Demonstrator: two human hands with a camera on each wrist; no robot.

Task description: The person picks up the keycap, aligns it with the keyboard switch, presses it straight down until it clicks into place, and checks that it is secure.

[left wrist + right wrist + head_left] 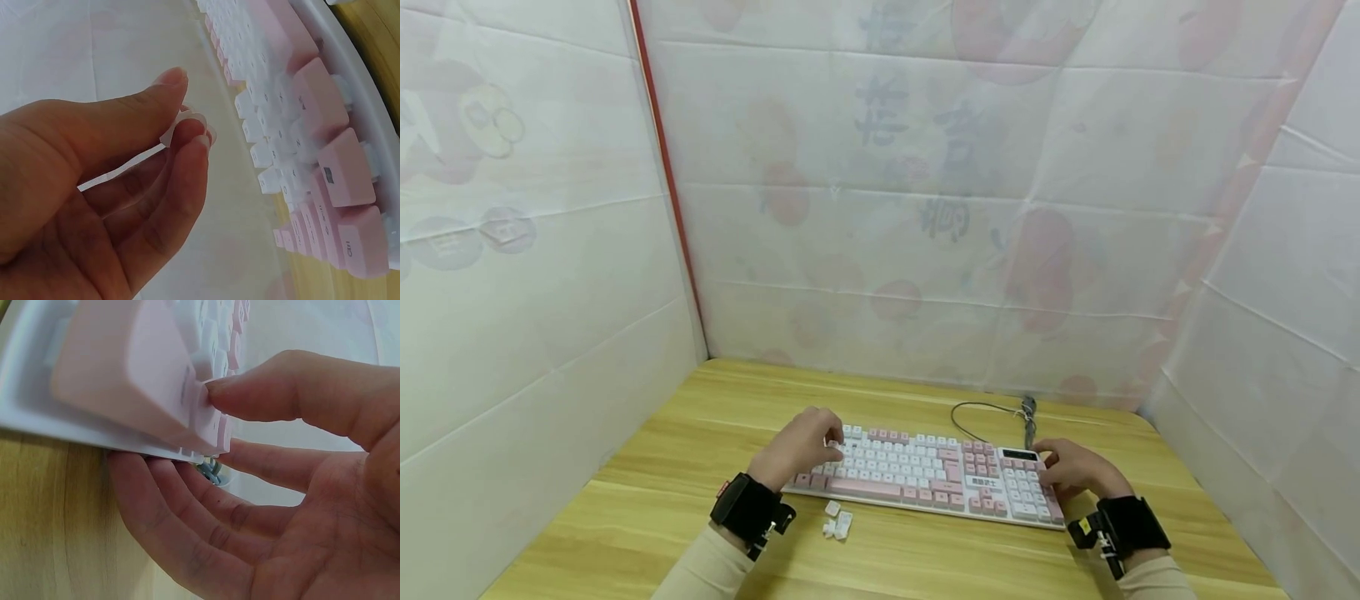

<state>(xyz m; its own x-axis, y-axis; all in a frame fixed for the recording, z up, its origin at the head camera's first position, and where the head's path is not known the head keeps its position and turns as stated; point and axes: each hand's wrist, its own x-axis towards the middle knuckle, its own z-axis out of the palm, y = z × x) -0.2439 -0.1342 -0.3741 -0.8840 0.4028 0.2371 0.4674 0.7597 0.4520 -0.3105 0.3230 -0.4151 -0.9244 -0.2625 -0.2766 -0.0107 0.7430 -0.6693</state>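
Note:
A white and pink keyboard [983,482] lies on the wooden table. My left hand [797,446] is over its left end, and in the left wrist view the thumb and index finger pinch a small white keycap [167,136], mostly covered by the fingertips. At the other end, my right hand [1078,467] grips the keyboard's right edge. Its thumb [250,400] presses on the pink number-pad keys from above, while the other fingers curl against the underside of the rim. Several loose white keycaps [843,525] lie in front of the keyboard, near the left wrist.
A grey bundled cable [1028,421] lies behind the keyboard at the right. Pale printed sheets [865,250] enclose the wooden table [647,500] at the back and both sides. A red strip [662,150] runs down the back left corner.

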